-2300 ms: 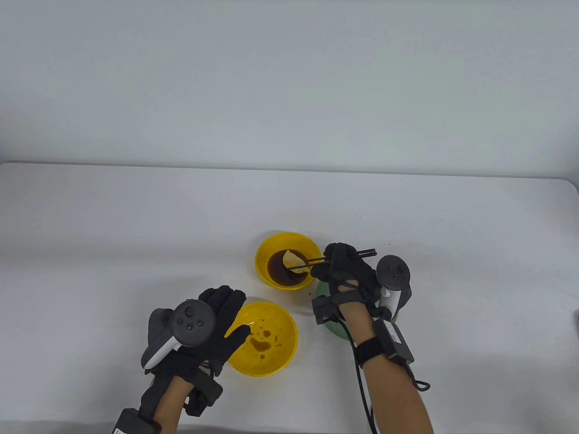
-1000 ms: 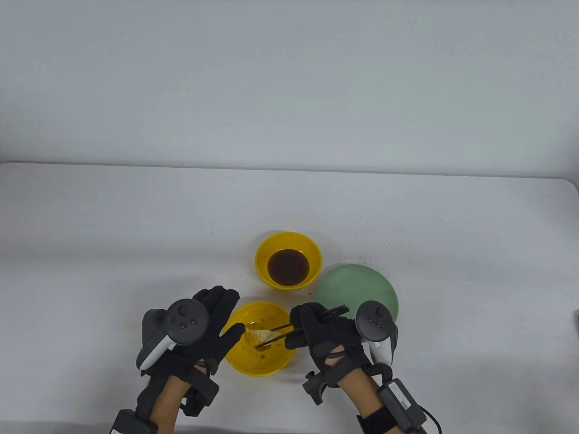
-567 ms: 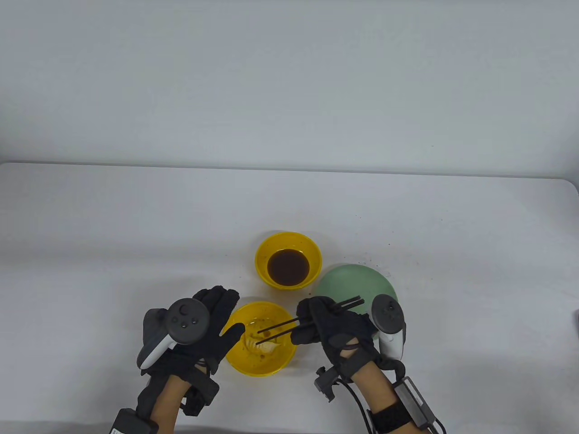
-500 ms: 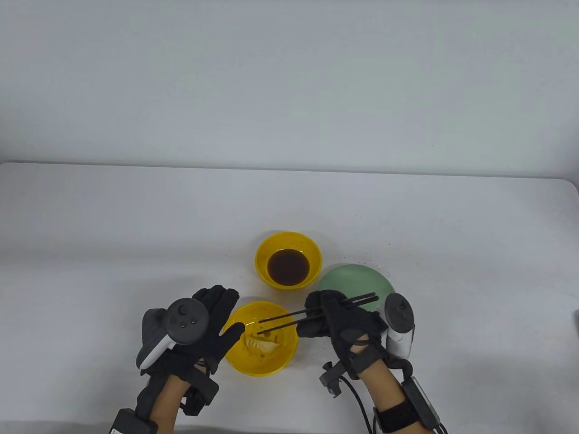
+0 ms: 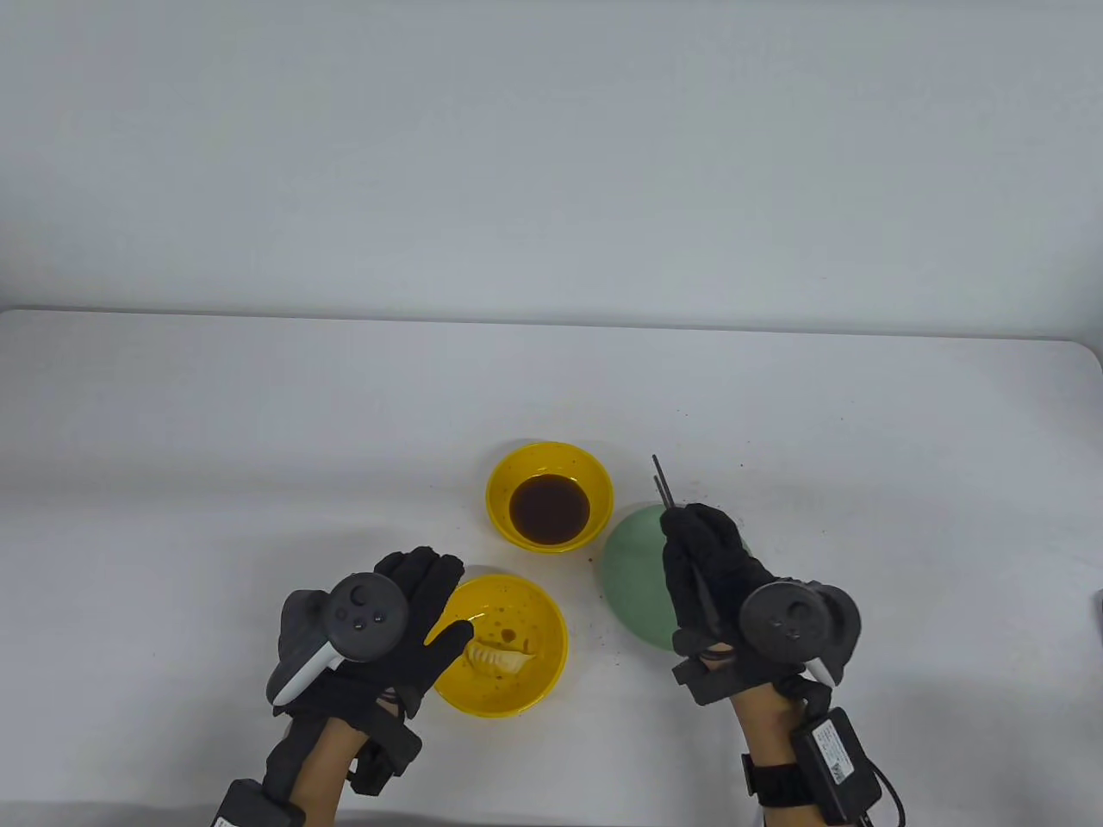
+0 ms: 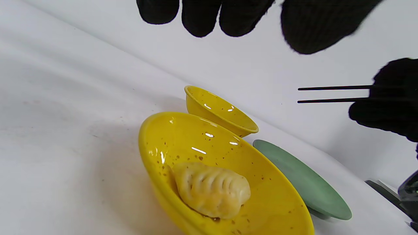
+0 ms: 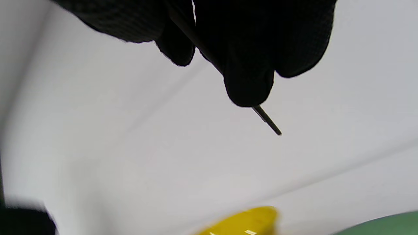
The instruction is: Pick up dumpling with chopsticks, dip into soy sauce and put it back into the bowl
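A pale pleated dumpling [image 5: 497, 659] [image 6: 211, 190] lies in the near yellow bowl [image 5: 534, 680] [image 6: 156, 143], free of the chopsticks. Farther back stands the yellow soy sauce bowl [image 5: 517, 469] [image 6: 222, 112] with dark sauce. My left hand [image 5: 414, 616] rests with straight fingers against the near bowl's left rim and holds nothing. My right hand [image 5: 702, 560] is over the green plate [image 5: 629, 568] and grips the black chopsticks [image 5: 662, 482] [image 6: 333, 94] [image 7: 266, 119], their tips pointing away toward the table's back.
The green plate [image 6: 303, 182] sits right of both bowls. Small brown sauce spots [image 5: 603, 642] speckle the white table [image 5: 258, 448] between the bowls and the plate. A dark object [image 5: 1099, 603] shows at the table's right edge.
My right hand carried the dumpling from the sauce to the near bowl, let it drop there, then drew right over the green plate and swung the chopsticks to point away. The left hand stayed.
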The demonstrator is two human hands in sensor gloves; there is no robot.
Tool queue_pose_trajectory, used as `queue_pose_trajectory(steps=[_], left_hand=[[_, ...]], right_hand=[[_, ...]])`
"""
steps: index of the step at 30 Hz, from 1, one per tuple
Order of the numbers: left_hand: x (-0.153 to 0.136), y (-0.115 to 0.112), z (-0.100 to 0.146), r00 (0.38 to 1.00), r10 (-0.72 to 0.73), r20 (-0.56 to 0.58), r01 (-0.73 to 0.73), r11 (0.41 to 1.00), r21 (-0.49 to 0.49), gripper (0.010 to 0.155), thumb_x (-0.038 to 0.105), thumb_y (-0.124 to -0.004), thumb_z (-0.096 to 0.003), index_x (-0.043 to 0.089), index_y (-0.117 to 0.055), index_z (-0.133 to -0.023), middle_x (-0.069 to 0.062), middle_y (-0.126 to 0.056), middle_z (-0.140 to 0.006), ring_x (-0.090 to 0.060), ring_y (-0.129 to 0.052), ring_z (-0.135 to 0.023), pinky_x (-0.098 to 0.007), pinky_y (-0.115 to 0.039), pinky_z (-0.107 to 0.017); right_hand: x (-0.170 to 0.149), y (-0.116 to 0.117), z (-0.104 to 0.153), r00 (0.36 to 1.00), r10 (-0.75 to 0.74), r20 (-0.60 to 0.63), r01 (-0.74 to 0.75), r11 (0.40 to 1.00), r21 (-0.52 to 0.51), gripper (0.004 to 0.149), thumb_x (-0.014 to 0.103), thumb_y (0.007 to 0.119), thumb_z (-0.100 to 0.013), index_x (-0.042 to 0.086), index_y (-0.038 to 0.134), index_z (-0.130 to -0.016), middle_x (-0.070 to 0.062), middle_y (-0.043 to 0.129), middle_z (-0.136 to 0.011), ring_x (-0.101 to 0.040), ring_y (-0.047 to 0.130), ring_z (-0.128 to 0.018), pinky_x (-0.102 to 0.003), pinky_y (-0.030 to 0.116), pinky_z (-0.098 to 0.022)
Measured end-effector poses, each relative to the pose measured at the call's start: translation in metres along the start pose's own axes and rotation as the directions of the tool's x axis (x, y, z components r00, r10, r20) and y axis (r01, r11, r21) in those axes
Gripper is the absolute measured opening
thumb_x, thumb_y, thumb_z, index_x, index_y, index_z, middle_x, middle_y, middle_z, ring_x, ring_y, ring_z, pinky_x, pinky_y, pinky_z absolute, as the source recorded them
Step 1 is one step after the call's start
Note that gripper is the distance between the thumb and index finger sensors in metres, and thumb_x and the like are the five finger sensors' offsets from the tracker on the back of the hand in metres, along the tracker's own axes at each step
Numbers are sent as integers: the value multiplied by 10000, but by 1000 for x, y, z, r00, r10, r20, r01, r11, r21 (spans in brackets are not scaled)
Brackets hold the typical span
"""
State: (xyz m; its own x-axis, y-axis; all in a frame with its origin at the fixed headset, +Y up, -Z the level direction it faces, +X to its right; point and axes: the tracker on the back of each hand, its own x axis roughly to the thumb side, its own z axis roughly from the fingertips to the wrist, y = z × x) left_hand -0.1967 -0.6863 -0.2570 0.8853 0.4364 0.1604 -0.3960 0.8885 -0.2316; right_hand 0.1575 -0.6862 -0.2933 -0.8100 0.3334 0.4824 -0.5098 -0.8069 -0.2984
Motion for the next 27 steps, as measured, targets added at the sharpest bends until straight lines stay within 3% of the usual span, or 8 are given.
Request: queue_pose_trajectory(steps=[4,8,19,27], left_hand=[[0,0,0,1000,-5,-2,5,1000,0,767,627,-682,-473,392,-393,-1144,46,-373,-1238,-351,-357,-1189,-660,-261,-819],[0,0,-1,1000,-5,-7,5,1000,-3,769,627,-682,-473,393,-391,-1145,49,-374,-1237,-351,-357,-1189,-660,-259,-820],[1,-1,0,1000,-23,-9,23,1000,-9,769,625,-686,-471,389,-397,-1144,44,-382,-1236,-359,-368,-1185,-662,-269,-817],[1,-2,0,1000,-26,-11,26,1000,-11,769,625,-687,-470,388,-401,-1144,41,-386,-1235,-356,-370,-1186,-660,-271,-817]], right_hand=[[4,46,-11,936,335,107,-349,918,185,463,343,726,-535,193,633,-963,-187,566,-979,-398,822,-831,-568,646,-631],[2,73,-14,859,492,143,-512,805,300,472,359,723,-526,211,622,-962,-169,559,-987,-373,820,-848,-549,649,-644],[5,100,-10,765,601,231,-632,631,450,511,356,773,-497,232,612,-966,-148,530,-1008,-345,760,-915,-537,626,-672],[6,107,-7,742,619,259,-653,577,490,558,307,828,-481,228,586,-977,-154,493,-1021,-351,723,-941,-527,630,-679]])
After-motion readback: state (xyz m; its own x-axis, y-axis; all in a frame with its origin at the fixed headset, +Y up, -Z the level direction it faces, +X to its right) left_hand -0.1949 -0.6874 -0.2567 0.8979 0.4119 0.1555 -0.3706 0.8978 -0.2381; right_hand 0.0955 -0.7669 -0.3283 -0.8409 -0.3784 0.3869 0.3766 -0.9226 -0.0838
